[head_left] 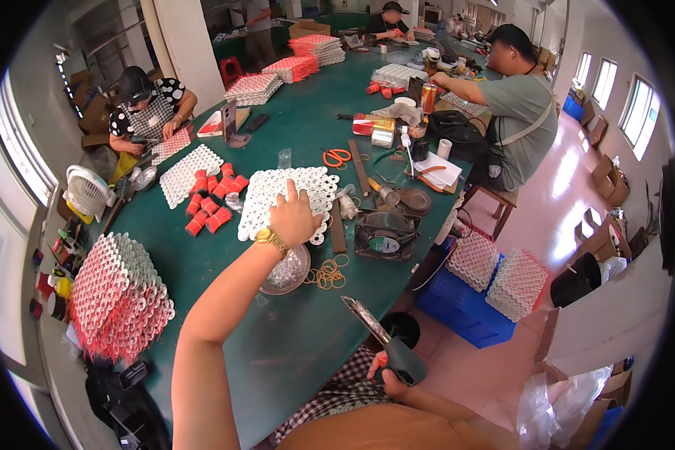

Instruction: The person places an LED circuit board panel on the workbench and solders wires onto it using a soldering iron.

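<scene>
A worker's left hand (294, 216) lies palm down over a white sheet of joined rings (259, 202) on a green worktable (277, 337), its fingers spread apart and pointing away from the body; whether they press or merely rest cannot be told. The right hand (388, 375), low at the table's near edge, is wrapped around the grip of a dark green tool (405, 361) with a long metallic nose.

The left hand is plainly the nearer to the sheet, covering its right-hand part; the right hand sits well apart, nearer the body and to the right. The tool's long axis runs slantwise, nose aimed forward and leftward, broadly toward the sheet, with its tip short of the near right edge; a scatter of rubber bands (327, 274) lies between the two. The sheet itself looks roughly square, with no clear long axis.

Just left of it sit red bundles (202, 202), a second white sheet (190, 174) beyond them; a round bowl (285, 281) stands at the near side, partly under the left forearm; a dark flat bar (338, 229) lies just to the right.
</scene>
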Action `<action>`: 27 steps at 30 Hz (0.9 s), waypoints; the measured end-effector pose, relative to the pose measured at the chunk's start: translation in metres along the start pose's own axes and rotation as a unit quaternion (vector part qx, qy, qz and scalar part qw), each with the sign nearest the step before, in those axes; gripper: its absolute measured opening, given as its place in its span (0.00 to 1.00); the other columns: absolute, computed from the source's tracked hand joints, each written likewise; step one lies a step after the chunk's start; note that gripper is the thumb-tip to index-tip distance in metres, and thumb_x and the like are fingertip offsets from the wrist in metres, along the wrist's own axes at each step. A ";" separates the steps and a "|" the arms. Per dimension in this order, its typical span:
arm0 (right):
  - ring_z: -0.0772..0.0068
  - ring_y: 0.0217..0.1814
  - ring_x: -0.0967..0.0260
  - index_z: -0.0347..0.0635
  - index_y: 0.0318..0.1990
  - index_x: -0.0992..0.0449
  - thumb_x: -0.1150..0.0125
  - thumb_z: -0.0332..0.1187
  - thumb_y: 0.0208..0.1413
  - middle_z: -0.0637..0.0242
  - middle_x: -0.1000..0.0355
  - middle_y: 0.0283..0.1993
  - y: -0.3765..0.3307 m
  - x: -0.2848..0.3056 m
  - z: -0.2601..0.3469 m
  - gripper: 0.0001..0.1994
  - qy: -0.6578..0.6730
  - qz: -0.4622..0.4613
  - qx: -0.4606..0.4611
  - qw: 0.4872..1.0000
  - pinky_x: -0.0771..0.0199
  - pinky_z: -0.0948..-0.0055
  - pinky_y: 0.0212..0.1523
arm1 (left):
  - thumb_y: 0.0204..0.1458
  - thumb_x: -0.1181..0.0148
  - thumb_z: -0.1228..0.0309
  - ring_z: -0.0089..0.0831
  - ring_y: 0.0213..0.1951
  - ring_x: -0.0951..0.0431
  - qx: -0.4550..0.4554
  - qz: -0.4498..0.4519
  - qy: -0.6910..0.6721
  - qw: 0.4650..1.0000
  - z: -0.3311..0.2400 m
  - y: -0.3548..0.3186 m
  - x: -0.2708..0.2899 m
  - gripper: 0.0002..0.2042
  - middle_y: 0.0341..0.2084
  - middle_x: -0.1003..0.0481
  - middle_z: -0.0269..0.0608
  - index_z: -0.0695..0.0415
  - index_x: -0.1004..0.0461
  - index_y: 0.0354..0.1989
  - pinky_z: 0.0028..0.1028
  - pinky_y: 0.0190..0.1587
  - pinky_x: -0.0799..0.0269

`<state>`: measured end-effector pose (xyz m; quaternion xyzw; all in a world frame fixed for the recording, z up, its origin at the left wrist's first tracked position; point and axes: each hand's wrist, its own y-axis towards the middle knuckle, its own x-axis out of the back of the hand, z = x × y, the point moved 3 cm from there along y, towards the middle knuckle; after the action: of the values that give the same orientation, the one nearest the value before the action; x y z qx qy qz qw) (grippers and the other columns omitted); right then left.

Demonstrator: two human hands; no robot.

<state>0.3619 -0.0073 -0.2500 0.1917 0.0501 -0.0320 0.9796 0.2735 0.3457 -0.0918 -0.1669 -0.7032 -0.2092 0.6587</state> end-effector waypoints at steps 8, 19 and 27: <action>0.74 0.34 0.31 0.47 0.60 0.36 0.46 0.42 0.61 0.63 0.30 0.35 -0.008 0.011 0.029 0.21 0.051 -0.037 -0.044 0.997 0.31 0.70 0.33 | 0.46 0.53 0.31 0.68 0.69 0.69 0.260 0.153 -0.059 0.952 -0.008 0.077 -0.055 0.53 0.71 0.69 0.57 0.56 0.63 0.72 0.65 0.63 0.61; 0.76 0.30 0.32 0.52 0.61 0.35 0.48 0.37 0.61 0.63 0.30 0.33 0.003 0.019 0.004 0.20 0.100 -0.056 -0.034 0.993 0.32 0.74 0.30 | 0.47 0.44 0.48 0.55 0.55 0.29 0.011 0.229 -0.052 0.972 -0.012 0.099 -0.020 0.30 0.51 0.26 0.55 0.64 0.23 0.48 0.54 0.61 0.44; 0.74 0.33 0.32 0.48 0.60 0.37 0.49 0.41 0.63 0.62 0.31 0.34 0.000 0.016 0.000 0.20 0.108 -0.057 -0.073 0.990 0.31 0.72 0.31 | 0.47 0.47 0.75 0.52 0.34 0.20 -0.006 -0.162 0.045 0.986 0.034 0.098 0.086 0.07 0.29 0.22 0.57 0.63 0.22 0.28 0.42 0.38 0.23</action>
<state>0.3781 -0.0079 -0.2514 0.1184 0.1688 -0.0629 0.9765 0.2875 0.4435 -0.0001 -0.0458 -0.6895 -0.3247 0.6458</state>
